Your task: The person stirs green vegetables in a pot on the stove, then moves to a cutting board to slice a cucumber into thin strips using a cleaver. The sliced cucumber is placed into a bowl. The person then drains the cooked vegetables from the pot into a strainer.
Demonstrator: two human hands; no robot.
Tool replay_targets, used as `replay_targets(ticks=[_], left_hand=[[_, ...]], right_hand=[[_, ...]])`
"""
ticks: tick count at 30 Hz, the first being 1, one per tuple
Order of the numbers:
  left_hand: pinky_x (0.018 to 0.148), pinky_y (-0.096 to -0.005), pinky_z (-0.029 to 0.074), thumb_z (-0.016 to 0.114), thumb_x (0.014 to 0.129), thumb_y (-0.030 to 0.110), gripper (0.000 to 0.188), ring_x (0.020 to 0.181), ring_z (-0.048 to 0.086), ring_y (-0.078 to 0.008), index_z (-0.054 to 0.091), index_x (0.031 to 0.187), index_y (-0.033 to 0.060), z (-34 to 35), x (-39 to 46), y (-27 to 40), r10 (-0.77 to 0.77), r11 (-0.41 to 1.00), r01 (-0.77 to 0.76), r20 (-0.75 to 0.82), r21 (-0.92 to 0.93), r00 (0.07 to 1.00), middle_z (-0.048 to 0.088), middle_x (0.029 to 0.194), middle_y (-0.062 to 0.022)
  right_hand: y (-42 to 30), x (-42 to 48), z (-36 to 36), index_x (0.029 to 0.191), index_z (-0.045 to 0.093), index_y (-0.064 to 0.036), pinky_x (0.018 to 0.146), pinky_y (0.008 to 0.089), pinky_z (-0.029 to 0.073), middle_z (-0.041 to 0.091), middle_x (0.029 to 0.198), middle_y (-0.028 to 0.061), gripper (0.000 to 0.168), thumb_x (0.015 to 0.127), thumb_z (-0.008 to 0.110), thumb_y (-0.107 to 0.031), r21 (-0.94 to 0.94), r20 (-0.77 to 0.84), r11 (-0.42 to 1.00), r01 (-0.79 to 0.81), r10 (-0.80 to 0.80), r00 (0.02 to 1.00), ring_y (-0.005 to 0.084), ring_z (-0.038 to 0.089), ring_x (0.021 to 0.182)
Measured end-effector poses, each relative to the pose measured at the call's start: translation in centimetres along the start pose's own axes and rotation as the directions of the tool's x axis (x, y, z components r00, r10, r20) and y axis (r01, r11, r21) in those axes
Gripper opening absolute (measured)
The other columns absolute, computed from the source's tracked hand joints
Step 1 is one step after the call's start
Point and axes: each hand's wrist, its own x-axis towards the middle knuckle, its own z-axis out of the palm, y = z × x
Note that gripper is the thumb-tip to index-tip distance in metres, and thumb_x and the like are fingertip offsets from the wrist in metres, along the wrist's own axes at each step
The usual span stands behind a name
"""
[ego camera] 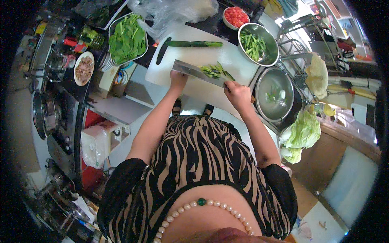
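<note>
My right hand (238, 92) is closed around the handle end of a cleaver (197, 73), whose broad metal blade lies slantwise over a white plastic cutting board (188, 56). At the blade's other end is my left hand (178, 80), partly behind the blade; whether its fingers grip the blade cannot be made out. Cut green vegetable strips (216, 71) lie against the blade's far edge. Beyond them a long dark-green piece, apparently cucumber (195, 44), rests across the board near its handle slot.
Right of the board stand a steel bowl of cut green pieces (252, 45), a bowl of diced red food (236, 17), a steel basin (275, 94) and lettuce (304, 129). At left are a container of leafy greens (127, 39) and a plate of meat pieces (84, 69). Plastic bags (179, 12) lie behind.
</note>
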Motion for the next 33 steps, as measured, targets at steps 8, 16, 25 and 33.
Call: replay_targets(ticks=[8, 16, 25, 33], left_hand=[[0.093, -0.0408, 0.044, 0.062, 0.082, 0.007, 0.036, 0.112, 0.053, -0.0221, 0.054, 0.117, 0.0116, -0.1, 1.9, 6.8, -0.001, 0.145, 0.678, 0.685, -0.721, 0.728, 0.054, 0.125, -0.006], [0.086, -0.037, 0.047, 0.056, 0.09, 0.013, 0.033, 0.102, 0.057, -0.0189, 0.053, 0.122, 0.0099, 1.1, 2.3, 4.4, -0.221, 0.262, 0.74, 0.708, -0.619, 0.67, 0.057, 0.118, -0.0052], [0.08, -0.0416, 0.046, 0.063, 0.082, 0.019, 0.035, 0.096, 0.053, -0.0288, 0.057, 0.116, 0.0105, -2.2, 0.1, 0.4, -0.22, 0.82, 0.243, -0.107, 0.517, 0.97, 0.054, 0.107, -0.0114], [0.089, -0.043, 0.041, 0.074, 0.072, 0.028, 0.056, 0.102, 0.046, -0.0365, 0.054, 0.117, 0.0029, 3.7, 0.3, 2.7, -0.112, 0.765, 0.076, 0.016, 0.64, 0.994, 0.048, 0.113, -0.0148]], right_hand=[[0.2, 0.4, 0.6, 0.071, 0.057, -0.005, 0.042, 0.0272, 0.039, 0.054, 0.055, 0.0019, 0.019, 0.083, 0.062, -0.019, 0.727, 0.468, 0.425, -0.539, 0.269, 0.842, 0.0132, 0.05, 0.045], [1.4, -0.6, 0.2, 0.075, 0.056, -0.005, 0.039, 0.0231, 0.03, 0.048, 0.055, -0.0025, 0.015, 0.083, 0.062, -0.015, 0.795, 0.498, 0.158, -0.586, 0.381, 0.779, 0.0056, 0.04, 0.043], [8.5, -8.8, 0.9, 0.082, 0.064, 0.001, 0.06, 0.0422, 0.048, 0.061, 0.065, 0.0204, 0.027, 0.075, 0.061, -0.025, 0.32, 0.107, 0.665, -0.675, 0.683, 0.723, 0.0357, 0.062, 0.062], [7.9, -10.6, 0.3, 0.074, 0.056, 0.0, 0.038, 0.0251, 0.037, 0.049, 0.053, 0.0014, 0.02, 0.081, 0.062, -0.019, 0.593, 0.351, 0.317, -0.74, 0.726, 0.592, 0.0093, 0.046, 0.042]])
